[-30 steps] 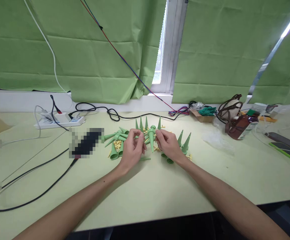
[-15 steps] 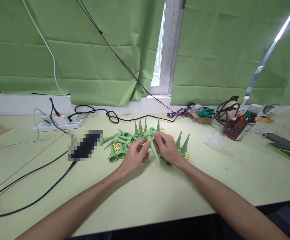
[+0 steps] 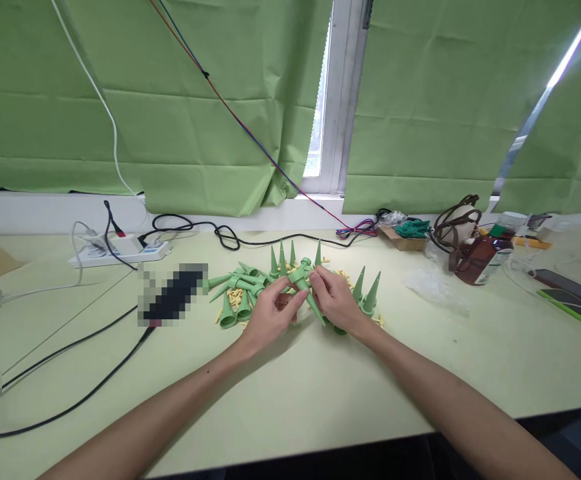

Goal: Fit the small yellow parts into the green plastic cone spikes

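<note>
Between my two hands is a green plastic watering spike (image 3: 314,308), tilted with its tip down toward the table edge and its capped end up and away. My left hand (image 3: 270,313) pinches its collar from the left, thumb and fingers bent. From the right, my right hand (image 3: 336,297) grips the same collar with fingertips pressed together; the exact contact is partly hidden. Left of my left hand lies a pile of green spikes (image 3: 245,283) with small yellow pieces (image 3: 236,298) among them. Several green cones (image 3: 370,295) stand point-up behind and right of my hands.
A power strip (image 3: 120,251) and a pixelated dark device (image 3: 177,293) with a black cable are at left. At right are a crumpled clear bag (image 3: 435,288), a dark red bottle (image 3: 485,259), a small cardboard box (image 3: 403,240) and a green-edged phone (image 3: 577,310).
The spike has turned slightly between my fingers, its tip shifting right. My left thumb has moved off its shaft a little. The whole view has shifted slightly.
</note>
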A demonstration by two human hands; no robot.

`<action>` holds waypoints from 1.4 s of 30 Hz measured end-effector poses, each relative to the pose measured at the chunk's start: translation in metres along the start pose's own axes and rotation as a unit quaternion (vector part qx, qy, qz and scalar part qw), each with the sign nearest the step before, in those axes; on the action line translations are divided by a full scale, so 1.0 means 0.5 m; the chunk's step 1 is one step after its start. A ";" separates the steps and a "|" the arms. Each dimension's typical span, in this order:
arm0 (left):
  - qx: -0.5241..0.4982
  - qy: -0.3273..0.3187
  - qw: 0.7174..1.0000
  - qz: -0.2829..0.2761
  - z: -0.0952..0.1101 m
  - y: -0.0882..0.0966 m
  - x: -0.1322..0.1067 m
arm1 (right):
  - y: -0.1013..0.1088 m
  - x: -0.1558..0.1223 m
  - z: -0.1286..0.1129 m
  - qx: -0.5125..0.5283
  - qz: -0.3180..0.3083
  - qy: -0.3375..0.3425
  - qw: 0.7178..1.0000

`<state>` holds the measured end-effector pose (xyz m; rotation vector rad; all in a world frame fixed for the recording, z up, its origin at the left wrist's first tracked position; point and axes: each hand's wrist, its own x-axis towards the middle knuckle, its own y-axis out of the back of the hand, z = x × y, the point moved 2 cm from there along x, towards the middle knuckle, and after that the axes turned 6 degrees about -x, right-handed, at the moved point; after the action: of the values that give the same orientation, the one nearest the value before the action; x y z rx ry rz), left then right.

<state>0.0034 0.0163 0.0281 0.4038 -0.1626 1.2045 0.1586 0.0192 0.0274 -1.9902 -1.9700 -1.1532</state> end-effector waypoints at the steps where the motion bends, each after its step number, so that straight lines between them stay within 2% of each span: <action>1: 0.004 -0.003 1.000 0.001 0.000 0.000 0.000 | 0.000 0.001 0.001 -0.002 0.000 -0.001 1.000; 8: 0.064 -0.064 0.995 0.035 -0.013 0.002 0.000 | -0.003 0.002 0.006 0.000 0.000 -0.016 1.000; 14: 0.130 -0.138 0.980 0.061 -0.012 0.004 -0.002 | -0.004 0.002 0.004 0.002 0.002 -0.021 1.000; 23: 0.172 -0.165 0.969 0.068 -0.001 0.006 -0.005 | -0.002 0.000 -0.011 -0.028 -0.005 0.008 1.000; 26: 0.150 -0.118 0.978 0.079 -0.003 0.005 -0.006 | -0.004 -0.001 -0.012 -0.023 -0.002 0.001 1.000; 29: 0.035 -0.015 0.996 0.076 -0.005 -0.001 -0.006 | -0.005 -0.001 -0.011 -0.001 0.000 -0.012 1.000; 31: -0.054 0.034 0.995 0.074 -0.005 -0.007 -0.005 | -0.005 -0.001 -0.009 0.017 0.004 -0.020 1.000; 37: -0.213 0.094 0.972 0.034 -0.005 -0.014 0.002 | -0.003 -0.002 -0.008 0.045 -0.008 -0.025 0.999; 42: -0.247 0.106 0.963 0.016 -0.009 -0.012 0.002 | -0.006 -0.004 -0.016 0.032 -0.060 -0.013 0.998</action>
<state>0.0091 0.0171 0.0232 -0.1654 -0.2775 1.1840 0.1527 0.0136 0.0305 -1.8884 -2.1358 -1.0788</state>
